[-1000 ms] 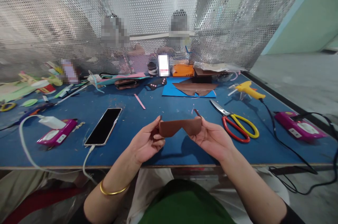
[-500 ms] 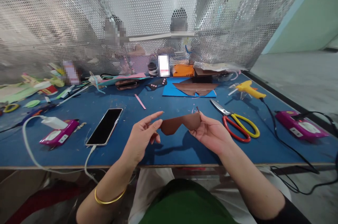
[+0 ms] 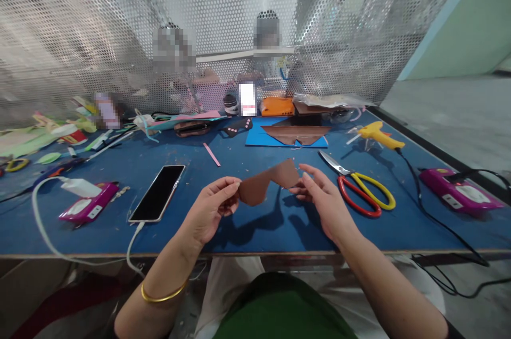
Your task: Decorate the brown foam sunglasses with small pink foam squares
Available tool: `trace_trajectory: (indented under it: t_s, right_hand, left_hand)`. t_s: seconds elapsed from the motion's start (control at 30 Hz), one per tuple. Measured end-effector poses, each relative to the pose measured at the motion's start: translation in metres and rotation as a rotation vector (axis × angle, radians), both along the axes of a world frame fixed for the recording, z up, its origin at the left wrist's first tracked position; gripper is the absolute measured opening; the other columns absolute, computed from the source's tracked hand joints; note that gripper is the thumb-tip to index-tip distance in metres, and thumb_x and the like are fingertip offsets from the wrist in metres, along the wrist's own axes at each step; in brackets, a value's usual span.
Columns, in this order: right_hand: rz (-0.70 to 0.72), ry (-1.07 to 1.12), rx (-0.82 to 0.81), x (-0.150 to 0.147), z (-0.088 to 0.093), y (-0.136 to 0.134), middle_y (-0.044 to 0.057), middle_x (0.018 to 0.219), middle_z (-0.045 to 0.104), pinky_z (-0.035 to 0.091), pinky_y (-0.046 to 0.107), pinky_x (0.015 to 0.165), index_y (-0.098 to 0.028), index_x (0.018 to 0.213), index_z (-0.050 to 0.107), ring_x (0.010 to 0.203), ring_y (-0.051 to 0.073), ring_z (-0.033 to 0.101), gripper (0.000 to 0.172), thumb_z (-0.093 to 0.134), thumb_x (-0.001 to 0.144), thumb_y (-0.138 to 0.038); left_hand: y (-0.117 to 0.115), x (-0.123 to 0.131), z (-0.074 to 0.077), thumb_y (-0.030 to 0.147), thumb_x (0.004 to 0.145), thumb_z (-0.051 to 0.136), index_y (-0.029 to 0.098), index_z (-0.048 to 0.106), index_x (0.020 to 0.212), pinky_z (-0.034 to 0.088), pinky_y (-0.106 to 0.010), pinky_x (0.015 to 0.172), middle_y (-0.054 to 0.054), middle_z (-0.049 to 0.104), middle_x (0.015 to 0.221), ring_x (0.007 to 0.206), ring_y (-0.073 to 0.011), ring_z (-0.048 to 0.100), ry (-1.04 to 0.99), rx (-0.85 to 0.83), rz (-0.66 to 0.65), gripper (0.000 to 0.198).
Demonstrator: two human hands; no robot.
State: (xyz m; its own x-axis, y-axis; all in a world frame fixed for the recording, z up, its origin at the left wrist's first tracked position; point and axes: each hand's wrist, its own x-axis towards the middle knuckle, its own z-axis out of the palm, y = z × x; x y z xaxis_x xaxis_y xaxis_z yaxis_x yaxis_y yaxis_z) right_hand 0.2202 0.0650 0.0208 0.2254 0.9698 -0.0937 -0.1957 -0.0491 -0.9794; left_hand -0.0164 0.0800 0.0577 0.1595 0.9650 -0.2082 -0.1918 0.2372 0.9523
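A brown sheet cut in the shape of sunglasses (image 3: 255,188) hangs over the blue tabletop, its right side raised higher than its left. My left hand (image 3: 209,208) pinches its left end between thumb and fingers. Close by the right end is my right hand (image 3: 321,198), fingers apart and not gripping; whether a fingertip touches the edge is hard to tell. Scissors with red and yellow handles (image 3: 359,190) lie to the right of that hand. Beyond the hands, a brown sheet with a notched edge (image 3: 295,134) rests on a blue sheet (image 3: 255,138).
A black glasses-shaped cutout (image 3: 235,127) and a pink strip (image 3: 211,154) lie further back. At left are a charging phone (image 3: 158,193) and a purple power strip (image 3: 93,203). A yellow glue gun (image 3: 381,135) and another purple power strip (image 3: 459,190) are at right. Perforated mesh (image 3: 223,14) stands behind.
My right hand has loosened from the brown cutout's right end and shifted slightly right. The cutout has tilted, its right end higher, while my left hand has closed more firmly on the left end.
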Motion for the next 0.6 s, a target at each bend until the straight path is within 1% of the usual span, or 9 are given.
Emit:
trace_trajectory:
  t_s: [0.07, 0.13, 0.27, 0.33, 0.4, 0.47, 0.5, 0.53, 0.6]
  right_hand:
    - [-0.013, -0.15, 0.109, 0.002, -0.001, 0.003, 0.0, 0.082, 0.07, 0.051, 0.029, 0.072, -0.022, 0.125, 0.06, 0.077, 0.016, 0.066, 0.054, 0.065, 0.08, -0.052]
    - [0.002, -0.258, 0.179, 0.004, 0.0, 0.007, 0.001, 0.084, 0.069, 0.051, 0.032, 0.077, -0.02, 0.127, 0.06, 0.079, 0.017, 0.065, 0.053, 0.062, 0.082, -0.049]
    - [0.058, -0.435, 0.2, 0.007, 0.0, 0.016, 0.006, 0.096, 0.072, 0.053, 0.035, 0.081, -0.018, 0.121, 0.063, 0.083, 0.019, 0.067, 0.046, 0.052, 0.088, -0.047]
    - [0.046, -0.557, 0.174, 0.009, -0.002, 0.019, 0.009, 0.105, 0.072, 0.053, 0.038, 0.084, -0.017, 0.122, 0.062, 0.087, 0.021, 0.068, 0.045, 0.047, 0.089, -0.045]
    - [0.005, -0.665, 0.151, 0.013, -0.005, 0.019, 0.012, 0.112, 0.069, 0.051, 0.044, 0.087, -0.017, 0.124, 0.06, 0.094, 0.025, 0.067, 0.046, 0.05, 0.087, -0.041]
    - [-0.034, -0.773, 0.137, 0.017, -0.007, 0.017, 0.014, 0.117, 0.067, 0.049, 0.049, 0.087, -0.017, 0.124, 0.059, 0.096, 0.029, 0.065, 0.047, 0.054, 0.084, -0.039]
    - [-0.044, -0.824, 0.134, 0.019, -0.008, 0.015, 0.014, 0.118, 0.066, 0.049, 0.049, 0.086, -0.017, 0.124, 0.059, 0.095, 0.029, 0.065, 0.046, 0.055, 0.084, -0.04]
    - [-0.046, -0.862, 0.135, 0.02, -0.009, 0.012, 0.013, 0.118, 0.066, 0.05, 0.048, 0.084, -0.018, 0.124, 0.059, 0.094, 0.029, 0.065, 0.046, 0.054, 0.085, -0.04]
    - [-0.037, -0.881, 0.151, 0.022, -0.012, 0.007, 0.012, 0.116, 0.066, 0.051, 0.045, 0.084, -0.019, 0.124, 0.058, 0.094, 0.027, 0.065, 0.043, 0.051, 0.087, -0.042]
  left_hand:
    - [0.002, -0.001, -0.002, 0.037, 0.07, 0.079, 0.017, 0.069, 0.082, 0.03, -0.017, 0.044, 0.003, 0.055, 0.056, 0.048, -0.0064, 0.047, 0.04, 0.018, -0.039, 0.025]
    - [0.005, -0.001, -0.004, 0.037, 0.073, 0.076, 0.018, 0.069, 0.084, 0.03, -0.017, 0.045, 0.004, 0.055, 0.055, 0.048, -0.0066, 0.046, 0.11, 0.067, -0.068, 0.023]
    - [0.011, -0.001, -0.002, 0.04, 0.079, 0.068, 0.019, 0.069, 0.09, 0.032, -0.02, 0.047, 0.004, 0.056, 0.056, 0.051, -0.009, 0.049, 0.35, 0.182, -0.095, 0.023]
    - [0.013, -0.003, 0.001, 0.042, 0.083, 0.063, 0.02, 0.069, 0.106, 0.036, -0.022, 0.048, 0.003, 0.059, 0.055, 0.052, -0.0126, 0.053, 0.554, 0.208, -0.15, 0.033]
    - [0.017, -0.009, 0.007, 0.042, 0.087, 0.055, 0.02, 0.062, 0.128, 0.041, -0.026, 0.053, 0.001, 0.066, 0.059, 0.054, -0.0159, 0.059, 0.817, 0.248, -0.185, 0.047]
    - [0.025, -0.02, 0.013, 0.037, 0.092, 0.047, 0.022, 0.053, 0.139, 0.046, -0.029, 0.063, -0.002, 0.075, 0.077, 0.057, -0.0167, 0.063, 1.089, 0.347, -0.115, 0.05]
    - [0.032, -0.027, 0.015, 0.033, 0.093, 0.042, 0.024, 0.053, 0.139, 0.047, -0.031, 0.066, -0.003, 0.077, 0.089, 0.06, -0.0171, 0.065, 1.208, 0.381, -0.075, 0.048]
    - [0.041, -0.035, 0.017, 0.03, 0.093, 0.04, 0.024, 0.06, 0.133, 0.048, -0.031, 0.067, -0.004, 0.078, 0.095, 0.065, -0.0186, 0.067, 1.335, 0.444, -0.05, 0.044]
    - [0.063, -0.049, 0.02, 0.026, 0.092, 0.041, 0.025, 0.072, 0.112, 0.048, -0.033, 0.07, -0.006, 0.077, 0.103, 0.082, -0.0246, 0.069, 1.585, 0.679, -0.098, 0.037]
